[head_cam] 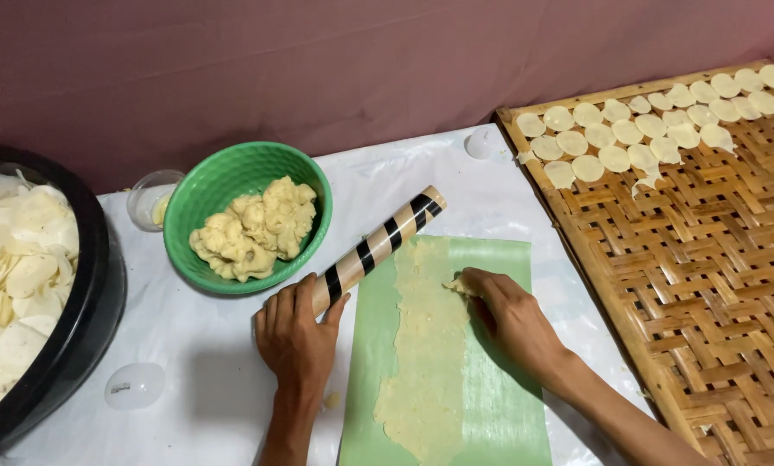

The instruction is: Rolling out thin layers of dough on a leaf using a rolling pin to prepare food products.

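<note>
Fingers of left hand curl over striped cylindrical roller; right hand fingers pinch rough pale dough sheet edge at 1 o'clock. Sheet lies on smooth green mat; lumpy dough in ribbed green bowl at 10 o'clock.

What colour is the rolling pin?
The rolling pin is tan with black stripes, seen from the head view.

A striped rolling pin, tan with black bands, lies diagonally in the centre of the frame, its lower end under the left hand. Below and right of it, a long, ragged strip of flattened pale dough stretches down a green mat, the right hand pinching its upper edge.
</note>
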